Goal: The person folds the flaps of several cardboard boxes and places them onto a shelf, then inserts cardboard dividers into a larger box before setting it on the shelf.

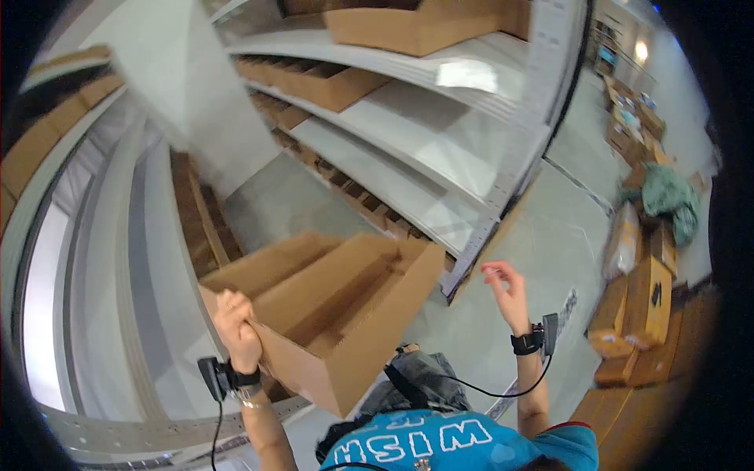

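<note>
My left hand [238, 331] grips the near end wall of an open cardboard box [385, 314], its fingers curled over the rim. The box hangs tilted in front of my body, and a long cardboard divider splits its inside into lengthwise compartments. I see no contents in the part that shows. To the right, apart from the box, my right hand [508, 292] is raised with loosely bent fingers and holds nothing. Both wrists wear dark straps with small devices and cables.
Metal shelving [408, 149] with cardboard bins [338, 86] stands ahead; its upright post [503, 184] is close to my right hand. More shelves [110, 259] rise on the left. Along the right wall lie cardboard boxes [648, 302] and a green bag [669, 200].
</note>
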`<act>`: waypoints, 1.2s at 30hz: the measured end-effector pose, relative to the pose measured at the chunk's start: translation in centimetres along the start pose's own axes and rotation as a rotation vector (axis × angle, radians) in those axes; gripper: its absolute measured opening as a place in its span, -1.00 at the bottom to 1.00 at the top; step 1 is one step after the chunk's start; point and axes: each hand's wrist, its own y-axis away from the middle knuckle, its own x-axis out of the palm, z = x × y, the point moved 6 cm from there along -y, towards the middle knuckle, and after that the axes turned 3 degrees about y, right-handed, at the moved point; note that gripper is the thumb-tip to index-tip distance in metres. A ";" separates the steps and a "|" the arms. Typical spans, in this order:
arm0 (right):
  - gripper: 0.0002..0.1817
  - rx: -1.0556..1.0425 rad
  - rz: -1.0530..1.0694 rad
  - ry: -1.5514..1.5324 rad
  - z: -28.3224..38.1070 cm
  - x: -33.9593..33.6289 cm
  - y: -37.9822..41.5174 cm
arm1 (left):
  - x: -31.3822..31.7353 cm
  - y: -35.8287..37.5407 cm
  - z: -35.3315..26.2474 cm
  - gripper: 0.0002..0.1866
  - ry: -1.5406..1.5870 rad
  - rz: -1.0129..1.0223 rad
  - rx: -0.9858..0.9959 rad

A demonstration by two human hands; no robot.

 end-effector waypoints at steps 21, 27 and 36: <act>-0.47 0.084 0.471 0.239 -24.9 -36.2 10.9 | 42.7 6.4 -41.0 -0.95 0.663 0.729 0.432; -0.56 0.178 0.534 0.456 -28.7 -52.1 7.2 | 51.8 3.3 -50.6 -0.96 0.822 0.710 0.570; -0.52 0.089 0.532 0.635 -40.3 -65.4 -4.7 | 69.8 -4.5 -57.6 -0.92 0.800 0.747 0.801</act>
